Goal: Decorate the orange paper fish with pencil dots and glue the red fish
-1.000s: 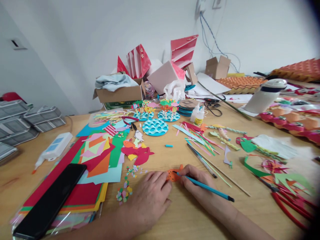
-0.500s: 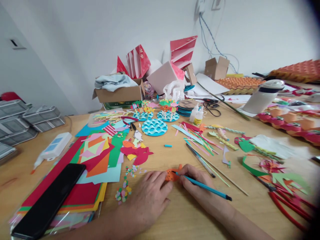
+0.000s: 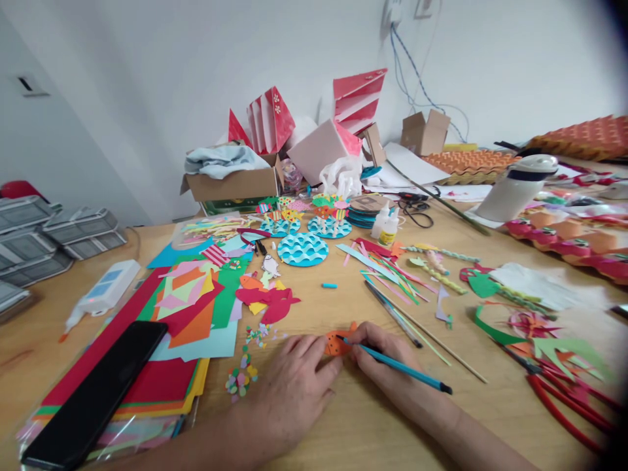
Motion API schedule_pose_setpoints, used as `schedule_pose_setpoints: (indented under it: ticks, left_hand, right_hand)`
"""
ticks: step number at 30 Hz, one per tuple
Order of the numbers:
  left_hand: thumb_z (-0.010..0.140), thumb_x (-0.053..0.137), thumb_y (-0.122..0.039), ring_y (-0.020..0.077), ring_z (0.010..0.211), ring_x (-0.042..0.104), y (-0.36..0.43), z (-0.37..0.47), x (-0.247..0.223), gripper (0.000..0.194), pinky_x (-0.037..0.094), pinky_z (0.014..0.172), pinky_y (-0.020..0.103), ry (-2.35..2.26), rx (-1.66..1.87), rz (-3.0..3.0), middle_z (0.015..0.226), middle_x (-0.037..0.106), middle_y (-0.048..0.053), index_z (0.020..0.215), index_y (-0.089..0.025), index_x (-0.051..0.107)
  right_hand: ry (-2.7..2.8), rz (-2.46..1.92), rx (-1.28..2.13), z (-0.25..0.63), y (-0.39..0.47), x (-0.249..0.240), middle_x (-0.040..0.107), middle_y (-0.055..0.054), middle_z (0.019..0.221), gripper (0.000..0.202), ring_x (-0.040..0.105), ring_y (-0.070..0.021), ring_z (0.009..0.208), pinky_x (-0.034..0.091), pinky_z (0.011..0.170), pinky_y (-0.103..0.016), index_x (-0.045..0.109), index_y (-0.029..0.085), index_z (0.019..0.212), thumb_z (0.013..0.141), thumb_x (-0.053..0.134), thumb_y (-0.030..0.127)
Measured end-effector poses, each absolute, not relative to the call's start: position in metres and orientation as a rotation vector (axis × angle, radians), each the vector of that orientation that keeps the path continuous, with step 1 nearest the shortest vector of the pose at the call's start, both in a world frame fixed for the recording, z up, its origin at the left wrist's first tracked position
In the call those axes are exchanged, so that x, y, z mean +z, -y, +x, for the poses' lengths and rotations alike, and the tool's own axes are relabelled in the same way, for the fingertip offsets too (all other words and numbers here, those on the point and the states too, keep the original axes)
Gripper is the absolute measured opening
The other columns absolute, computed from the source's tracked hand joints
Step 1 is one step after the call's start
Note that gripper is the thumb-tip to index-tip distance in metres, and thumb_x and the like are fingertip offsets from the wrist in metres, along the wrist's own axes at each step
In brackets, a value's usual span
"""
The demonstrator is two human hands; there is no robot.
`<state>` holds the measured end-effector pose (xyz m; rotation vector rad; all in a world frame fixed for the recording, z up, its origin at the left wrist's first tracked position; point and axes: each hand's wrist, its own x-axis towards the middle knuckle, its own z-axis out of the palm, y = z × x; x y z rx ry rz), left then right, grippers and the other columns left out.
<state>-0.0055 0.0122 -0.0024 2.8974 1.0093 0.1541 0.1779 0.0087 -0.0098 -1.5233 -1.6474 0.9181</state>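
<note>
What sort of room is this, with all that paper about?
Probably a craft room or workshop: the wooden table holds coloured paper, red-handled scissors and an orange fish-shaped cutout.

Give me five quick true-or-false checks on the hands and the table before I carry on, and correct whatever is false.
1. The right hand holds a blue pen. True.
2. The left hand holds a second pen. False: its fingers are at the edge of the orange paper fish.
3. The black phone lies on the coloured sheets. True.
4. The white bottle with the orange tip stands upright. False: that bottle lies on its side.
5. The nearest wavy blue disc bears paper fish. False: that disc bears none; the two wavy discs behind it do.
</note>
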Motion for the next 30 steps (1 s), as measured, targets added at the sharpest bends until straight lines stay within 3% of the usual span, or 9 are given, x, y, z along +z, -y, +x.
schedule_pose_setpoints:
  ticks: [30]
  left_hand:
    - [0.084,0.051,-0.028,0.0231,0.107,0.040,-0.0113,-0.0014,-0.0022,0.035,0.034,0.092,0.040,-1.057,0.173,2.874,0.116,0.048,0.005,0.118,-0.022,0.045]
  right_hand:
    - [1.665,-1.529,0.879,0.1774,-0.0101,-0.0135,0.055,0.003,0.057,0.009,0.051,-0.0119,0.053,0.038,0.051,-0.022,0.053,0.019,0.066,0.068,0.044,0.018]
